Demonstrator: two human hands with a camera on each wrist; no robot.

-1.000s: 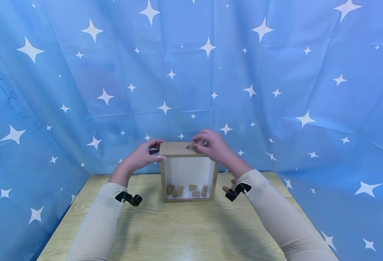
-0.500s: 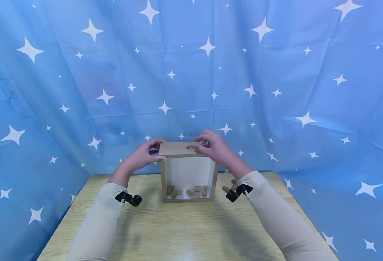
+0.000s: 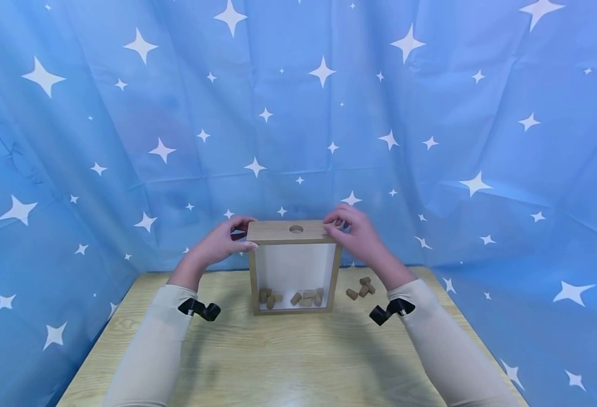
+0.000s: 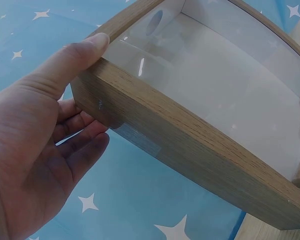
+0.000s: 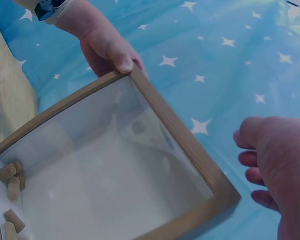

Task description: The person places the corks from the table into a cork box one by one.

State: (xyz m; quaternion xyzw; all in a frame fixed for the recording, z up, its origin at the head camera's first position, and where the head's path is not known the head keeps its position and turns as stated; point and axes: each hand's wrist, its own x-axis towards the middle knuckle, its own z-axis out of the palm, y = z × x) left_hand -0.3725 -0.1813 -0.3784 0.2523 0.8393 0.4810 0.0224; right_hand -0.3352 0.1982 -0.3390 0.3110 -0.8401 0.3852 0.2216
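A wooden shadow box [image 3: 273, 232] with a white back and a clear front stands upright on the table, a round hole in its top. Several corks [image 3: 305, 302] lie along its bottom, also visible as corks [image 5: 13, 187] in the right wrist view. My left hand [image 3: 221, 244] grips the upper left corner; in the left wrist view its thumb presses the front edge of the frame [image 4: 190, 135] and the fingers reach round behind. Beside the top right corner is my right hand [image 3: 360, 234], fingers loosely bent, nothing held; the right wrist view shows the hand [image 5: 285, 160] apart from the frame.
Several loose corks [image 3: 364, 289] lie on the wooden table [image 3: 288, 356] to the right of the box. A blue curtain [image 3: 298, 113] with white stars hangs behind and at both sides.
A cork at the hole left the right hand's fingers and the corks in the box shifted. The right hand then moved right, away from the hole. The left hand stayed on the corner.
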